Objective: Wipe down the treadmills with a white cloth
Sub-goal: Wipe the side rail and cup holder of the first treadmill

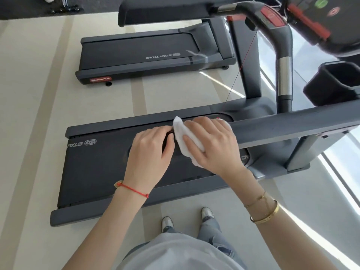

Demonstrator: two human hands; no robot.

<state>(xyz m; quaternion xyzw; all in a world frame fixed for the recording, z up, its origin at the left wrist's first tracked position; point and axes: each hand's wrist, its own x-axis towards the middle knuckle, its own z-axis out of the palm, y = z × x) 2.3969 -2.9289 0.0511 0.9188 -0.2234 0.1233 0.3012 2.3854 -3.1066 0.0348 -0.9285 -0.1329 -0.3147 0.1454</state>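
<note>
A person stands beside the near treadmill (101, 162), both hands raised over its handrail (282, 129). The right hand (212, 145) grips a white cloth (185, 137), thumb curled across the fabric and fingers wrapped over it, pressing it at the free end of the rail. The cloth bunches out above and below the hand. The left hand (150, 151) sits just beside it, touching the cloth's edge, its fingers curled around a small dark object, possibly a safety clip, though the view is too poor to say for sure. A thin red cord (241, 69) runs from near the hands up toward the console (331, 22). The left wrist wears a red string bracelet (134, 190); the right wrist carries a gold bangle (266, 215) and a fine chain. A second treadmill (148, 55) stands well apart on the pale striped floor (39, 94), parallel to the first. A dark cup holder (335, 82) juts out below the console at right. Below, the person's grey shirt, jeans and shoes (167, 223) are visible beside the deck.
</note>
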